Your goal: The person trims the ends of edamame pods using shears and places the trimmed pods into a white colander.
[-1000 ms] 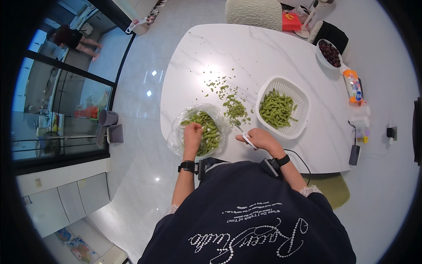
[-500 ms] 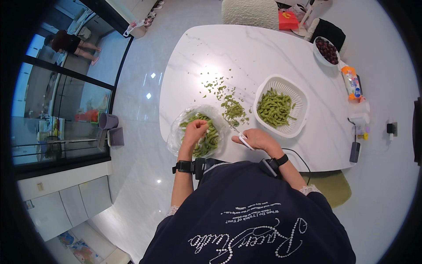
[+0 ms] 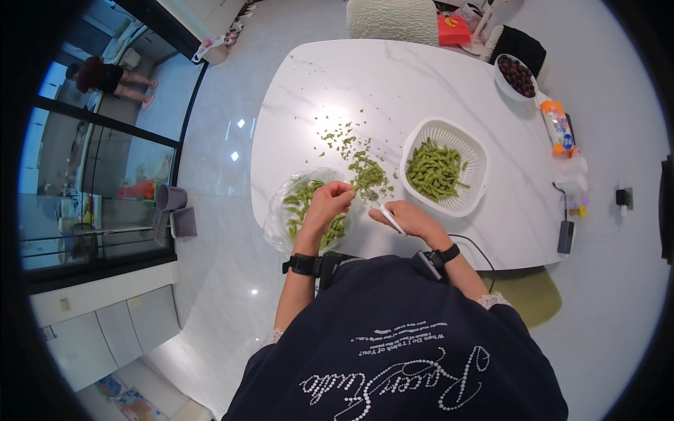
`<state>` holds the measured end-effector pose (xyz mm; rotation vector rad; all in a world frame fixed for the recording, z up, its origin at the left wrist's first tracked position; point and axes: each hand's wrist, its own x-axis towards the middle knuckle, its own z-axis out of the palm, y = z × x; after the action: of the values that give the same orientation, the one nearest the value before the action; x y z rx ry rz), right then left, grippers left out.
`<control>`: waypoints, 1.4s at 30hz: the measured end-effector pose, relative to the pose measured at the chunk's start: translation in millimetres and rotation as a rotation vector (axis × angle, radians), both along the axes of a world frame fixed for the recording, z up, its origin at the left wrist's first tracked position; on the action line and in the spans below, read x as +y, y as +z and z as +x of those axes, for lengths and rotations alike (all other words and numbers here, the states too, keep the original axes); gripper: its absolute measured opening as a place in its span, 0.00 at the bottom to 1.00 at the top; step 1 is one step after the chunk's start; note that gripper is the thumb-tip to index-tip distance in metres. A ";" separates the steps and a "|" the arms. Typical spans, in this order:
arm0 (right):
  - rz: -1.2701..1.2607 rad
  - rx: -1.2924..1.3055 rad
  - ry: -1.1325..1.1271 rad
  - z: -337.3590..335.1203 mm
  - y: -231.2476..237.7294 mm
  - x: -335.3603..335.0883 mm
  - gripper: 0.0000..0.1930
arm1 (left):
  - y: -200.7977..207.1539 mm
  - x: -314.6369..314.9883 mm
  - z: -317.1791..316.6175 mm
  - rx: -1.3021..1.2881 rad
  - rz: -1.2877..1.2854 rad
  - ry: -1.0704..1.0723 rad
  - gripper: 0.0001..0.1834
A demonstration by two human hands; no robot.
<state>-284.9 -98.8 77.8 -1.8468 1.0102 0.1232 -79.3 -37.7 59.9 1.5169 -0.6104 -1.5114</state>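
Note:
My left hand (image 3: 333,203) is raised over the right side of a clear plastic bag (image 3: 275,228), fingertips pinched on a green edamame pod (image 3: 354,187) that barely shows. Inside the bag lie more edamame pods (image 3: 295,203). Just to the right, my right hand (image 3: 413,219) grips white-handled scissors (image 3: 391,217), whose blades point up and left toward the left fingertips. Cut green trimmings (image 3: 368,172) are scattered on the table beyond both hands. A white slotted basket (image 3: 479,158) to the right holds a heap of pods (image 3: 437,170).
The white marbled table (image 3: 316,77) has a bowl of dark red fruit (image 3: 516,77) at its far right. An orange and white packet (image 3: 557,126) and a black adapter (image 3: 566,237) lie along the right edge. A person (image 3: 109,77) stands beyond the glass partition at far left.
My left hand has come up out of the bag and moved right, closer to the scissors, with a pod in its fingers. My right hand stays nearly in place.

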 end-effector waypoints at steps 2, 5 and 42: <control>0.014 0.020 -0.003 0.1 1.4 -1.0 0.33 | -2.7 0.0 0.5 -0.012 -0.001 0.005 0.07; 0.023 0.013 -0.010 -1.2 1.7 -1.9 0.33 | -11.6 1.3 2.6 -0.039 -0.017 -0.005 0.07; 0.056 0.134 -0.074 -13.9 -15.4 -0.8 0.41 | -34.3 -6.1 -16.7 0.324 0.107 0.275 0.08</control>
<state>-298.8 -99.6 62.4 -1.7670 1.1547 0.2312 -96.0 -43.8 25.5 1.3311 -0.1283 -1.5470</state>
